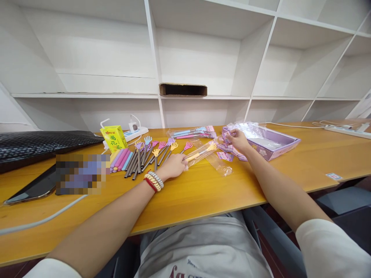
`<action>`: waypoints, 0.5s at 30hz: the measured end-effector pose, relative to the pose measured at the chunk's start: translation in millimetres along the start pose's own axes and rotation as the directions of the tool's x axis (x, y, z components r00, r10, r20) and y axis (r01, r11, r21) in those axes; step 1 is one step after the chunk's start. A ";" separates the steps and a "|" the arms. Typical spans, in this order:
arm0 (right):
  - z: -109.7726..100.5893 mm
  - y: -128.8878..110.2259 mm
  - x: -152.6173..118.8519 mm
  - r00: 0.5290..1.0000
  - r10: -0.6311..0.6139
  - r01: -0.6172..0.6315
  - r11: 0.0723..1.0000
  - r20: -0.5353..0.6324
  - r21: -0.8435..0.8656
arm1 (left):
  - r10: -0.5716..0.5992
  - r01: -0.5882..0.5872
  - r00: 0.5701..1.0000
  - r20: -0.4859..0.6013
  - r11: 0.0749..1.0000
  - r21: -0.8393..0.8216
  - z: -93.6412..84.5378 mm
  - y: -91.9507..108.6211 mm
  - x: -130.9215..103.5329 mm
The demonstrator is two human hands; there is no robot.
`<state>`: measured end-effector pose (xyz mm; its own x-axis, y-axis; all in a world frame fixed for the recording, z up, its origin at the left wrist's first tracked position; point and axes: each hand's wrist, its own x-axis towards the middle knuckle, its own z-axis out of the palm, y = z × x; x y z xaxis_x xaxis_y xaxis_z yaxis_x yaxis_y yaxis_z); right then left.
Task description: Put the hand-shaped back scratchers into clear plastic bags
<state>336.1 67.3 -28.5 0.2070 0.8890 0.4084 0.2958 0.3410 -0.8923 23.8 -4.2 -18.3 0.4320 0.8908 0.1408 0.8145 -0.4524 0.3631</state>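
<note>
My left hand [175, 166] is closed on the handle end of a yellow back scratcher [199, 154] inside a clear plastic bag. My right hand [239, 141] pinches a small purple printed card [225, 134] above more such cards [225, 156]. Left of my left hand lie several back scratchers [139, 156] with metal rods and hand-shaped heads in blue, purple, pink and yellow. Beside them is a stack of coloured handles [120, 159]. Farther back, bagged back scratchers [193, 132] lie together. Another clear bag [222, 168] rests under the yellow one.
A purple box [285, 144] with clear plastic bags in it stands at the right. On the left are a yellow drink carton [114, 138], a power strip [136, 133], a dark tablet-like device [34, 185] and a white cable [43, 221]. White shelves [197, 54] rise behind the table.
</note>
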 end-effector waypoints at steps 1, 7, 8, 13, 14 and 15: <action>-2.5 -2.7 -1.3 1.000 -0.009 0.009 1.000 0.011 -0.010 | -0.004 0.004 1.000 -0.004 1.000 0.004 0.2 0.1 0.0; -8.2 -15.8 -8.7 0.998 -0.013 0.011 0.999 0.059 0.041 | -0.020 0.020 1.000 -0.016 1.000 0.013 1.5 -0.8 0.4; -7.8 -16.0 -8.6 0.998 -0.013 0.009 0.998 0.059 0.059 | -0.021 0.021 1.000 -0.016 1.000 0.011 1.5 -0.9 0.5; -3.5 -10.3 -4.2 1.000 0.026 -0.025 0.989 -0.010 0.143 | -0.034 0.034 0.999 0.004 0.999 -0.012 0.1 0.3 0.3; -2.5 -9.3 -3.4 0.999 0.038 -0.034 0.987 -0.024 0.154 | -0.034 0.034 0.999 0.006 0.999 -0.016 -0.1 0.6 0.2; -1.4 -8.6 -2.9 0.998 0.045 -0.039 0.986 -0.034 0.163 | -0.032 0.032 0.999 0.006 0.999 -0.019 -0.2 0.9 0.2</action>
<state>334.3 61.3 -21.7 0.2520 0.8927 0.3737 0.1313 0.3511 -0.9271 24.5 -4.5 -17.7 0.4079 0.9046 0.1234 0.8206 -0.4225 0.3848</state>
